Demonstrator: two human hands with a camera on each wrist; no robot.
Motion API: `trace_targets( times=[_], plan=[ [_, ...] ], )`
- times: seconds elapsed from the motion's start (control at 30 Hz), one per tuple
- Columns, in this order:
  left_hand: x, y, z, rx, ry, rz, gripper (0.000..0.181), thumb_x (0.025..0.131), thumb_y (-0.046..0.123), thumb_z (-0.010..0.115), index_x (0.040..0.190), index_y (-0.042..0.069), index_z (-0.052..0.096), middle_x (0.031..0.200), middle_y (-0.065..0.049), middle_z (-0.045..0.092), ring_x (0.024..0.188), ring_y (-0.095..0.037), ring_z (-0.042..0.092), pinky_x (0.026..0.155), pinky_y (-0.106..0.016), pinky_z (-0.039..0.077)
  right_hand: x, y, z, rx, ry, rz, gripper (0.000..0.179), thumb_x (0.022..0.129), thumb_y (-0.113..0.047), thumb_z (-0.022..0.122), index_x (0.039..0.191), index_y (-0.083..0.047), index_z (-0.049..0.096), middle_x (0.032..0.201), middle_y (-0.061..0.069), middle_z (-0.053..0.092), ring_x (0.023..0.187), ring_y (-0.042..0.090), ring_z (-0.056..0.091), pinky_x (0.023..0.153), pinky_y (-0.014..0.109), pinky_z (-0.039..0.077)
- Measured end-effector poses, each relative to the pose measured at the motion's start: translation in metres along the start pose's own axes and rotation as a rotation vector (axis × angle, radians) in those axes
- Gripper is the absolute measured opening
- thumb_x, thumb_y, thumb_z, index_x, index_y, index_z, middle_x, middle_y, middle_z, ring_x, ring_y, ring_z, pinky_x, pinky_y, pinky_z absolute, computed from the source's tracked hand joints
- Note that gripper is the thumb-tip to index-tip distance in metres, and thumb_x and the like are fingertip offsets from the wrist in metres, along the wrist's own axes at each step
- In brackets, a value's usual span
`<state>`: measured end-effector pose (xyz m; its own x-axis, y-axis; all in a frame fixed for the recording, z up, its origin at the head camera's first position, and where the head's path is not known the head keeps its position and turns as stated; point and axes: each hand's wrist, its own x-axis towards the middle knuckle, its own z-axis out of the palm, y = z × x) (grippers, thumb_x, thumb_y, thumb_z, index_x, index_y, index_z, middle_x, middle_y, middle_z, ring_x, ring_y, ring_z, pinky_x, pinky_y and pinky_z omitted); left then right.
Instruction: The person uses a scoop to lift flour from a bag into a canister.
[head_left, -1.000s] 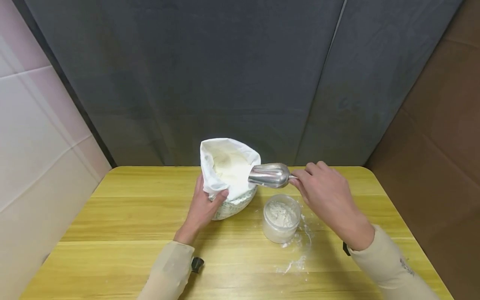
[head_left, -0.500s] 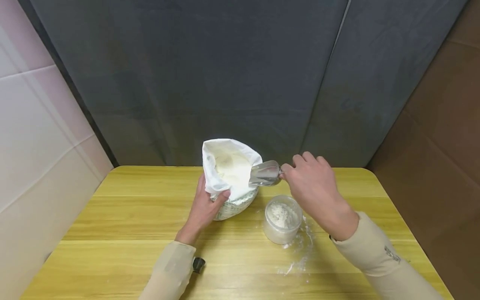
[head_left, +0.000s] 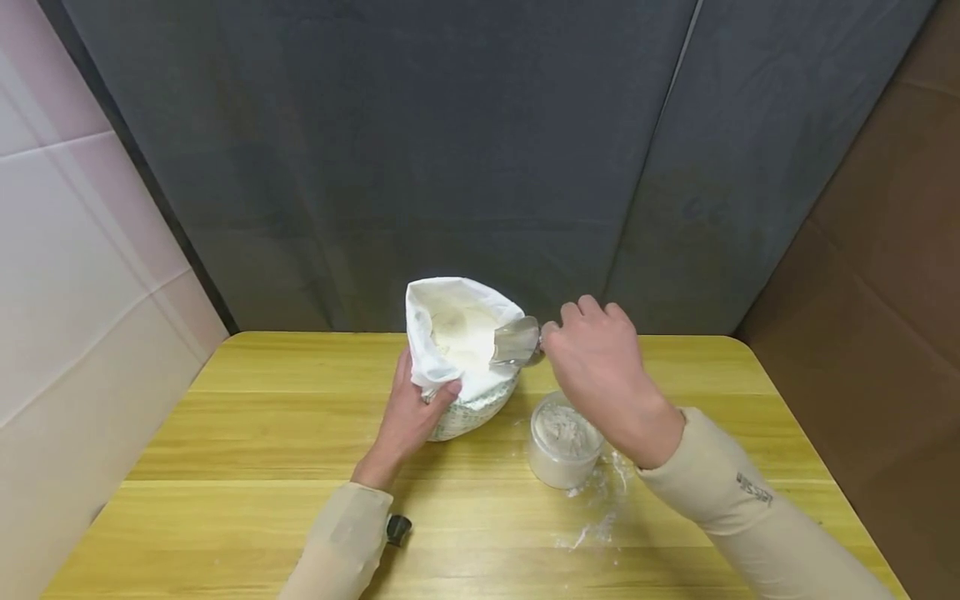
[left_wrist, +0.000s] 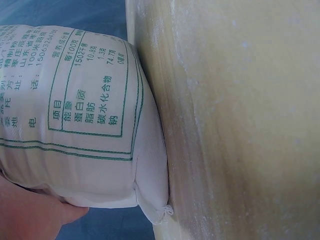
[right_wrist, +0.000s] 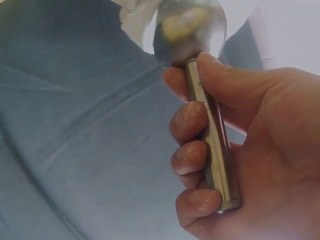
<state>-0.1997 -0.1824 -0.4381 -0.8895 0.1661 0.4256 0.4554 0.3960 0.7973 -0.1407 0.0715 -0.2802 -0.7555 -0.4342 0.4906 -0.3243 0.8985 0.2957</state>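
A white cloth bag of flour (head_left: 472, 400) with green print stands on the table, its mouth turned up and towards me. My left hand (head_left: 405, 421) holds its left side, thumb in front below the folded rim. My right hand (head_left: 600, 358) grips a metal scoop (head_left: 516, 342) by its handle (right_wrist: 212, 145), with fingers curled round it in the right wrist view. The scoop's front end lies over the right side of the bag's mouth. Printed text covers the bag (left_wrist: 75, 100) in the left wrist view, where part of the left hand (left_wrist: 35, 210) shows beside it.
A clear round jar (head_left: 561, 471) with white powder in it stands below the right hand, right of the bag. Spilled powder (head_left: 592, 525) marks the wooden table (head_left: 247, 442) near it. A dark curtain (head_left: 420, 167) hangs behind the table.
My right hand has moved left and slightly up, bringing the scoop further over the bag's mouth and turning it. The left hand, bag and jar stay nearly where they were.
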Motion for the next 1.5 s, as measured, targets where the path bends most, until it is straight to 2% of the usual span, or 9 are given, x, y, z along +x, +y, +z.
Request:
trace_targets(
  times=[0.37,0.63,0.93,1.03,1.17,1.3,1.5],
  plan=[
    [0.000,-0.001,0.001,0.017,-0.004,0.003,0.101,0.093,0.068,0.063,0.163,0.007,0.025,0.160,-0.019,0.031,0.143,-0.037,0.034,0.117,-0.060,0.031,0.015,-0.022,0.011,-0.039,-0.039,0.000,0.025,0.079,0.009,0.068,0.069,-0.013,0.074,0.070,0.007,0.057,0.073,0.027,0.056,0.059,0.039,0.046],
    [0.000,0.001,0.002,0.016,-0.003,0.009,0.098,0.095,0.059,0.068,0.164,0.006,0.023,0.161,-0.020,0.029,0.144,-0.038,0.033,0.118,-0.060,0.030,0.019,-0.029,0.023,-0.023,-0.111,0.010,0.019,0.084,0.004,0.072,0.081,-0.013,0.079,0.077,0.009,0.062,0.078,0.027,0.058,0.062,0.039,0.049],
    [0.000,0.002,0.004,0.012,0.000,0.013,0.107,0.090,0.074,0.061,0.163,0.005,0.023,0.160,-0.021,0.030,0.144,-0.039,0.033,0.118,-0.060,0.030,0.019,-0.032,0.041,0.044,-0.116,0.001,0.012,0.086,-0.002,0.076,0.085,-0.013,0.077,0.078,0.007,0.062,0.077,0.026,0.058,0.060,0.038,0.050],
    [0.000,0.002,0.003,0.009,0.001,0.013,0.107,0.091,0.073,0.061,0.163,0.005,0.023,0.160,-0.021,0.030,0.144,-0.039,0.033,0.118,-0.060,0.029,0.018,-0.032,0.049,0.081,-0.103,0.010,0.004,0.090,-0.010,0.077,0.087,-0.012,0.076,0.079,0.007,0.062,0.077,0.026,0.058,0.059,0.037,0.050],
    [0.000,0.002,0.003,0.009,0.002,0.007,0.104,0.092,0.069,0.064,0.163,0.005,0.023,0.161,-0.021,0.029,0.145,-0.039,0.032,0.119,-0.059,0.028,0.016,-0.033,0.059,0.118,-0.036,0.016,0.017,0.096,-0.023,0.074,0.086,-0.009,0.073,0.077,0.007,0.061,0.074,0.026,0.057,0.057,0.037,0.048],
    [-0.001,0.002,0.003,0.004,0.004,0.007,0.103,0.093,0.064,0.066,0.164,0.004,0.021,0.161,-0.022,0.029,0.145,-0.040,0.032,0.119,-0.059,0.028,0.016,-0.035,0.064,0.152,-0.008,0.012,0.025,0.100,-0.028,0.070,0.087,-0.007,0.072,0.077,0.008,0.062,0.073,0.027,0.057,0.057,0.038,0.049],
    [-0.001,0.002,0.003,0.001,0.003,0.003,0.107,0.092,0.070,0.063,0.164,0.005,0.019,0.161,-0.023,0.028,0.145,-0.040,0.033,0.119,-0.060,0.028,0.019,-0.040,0.068,0.199,-0.011,0.011,0.024,0.101,-0.029,0.069,0.092,-0.007,0.073,0.081,0.009,0.064,0.077,0.028,0.060,0.059,0.040,0.052]
  ],
)
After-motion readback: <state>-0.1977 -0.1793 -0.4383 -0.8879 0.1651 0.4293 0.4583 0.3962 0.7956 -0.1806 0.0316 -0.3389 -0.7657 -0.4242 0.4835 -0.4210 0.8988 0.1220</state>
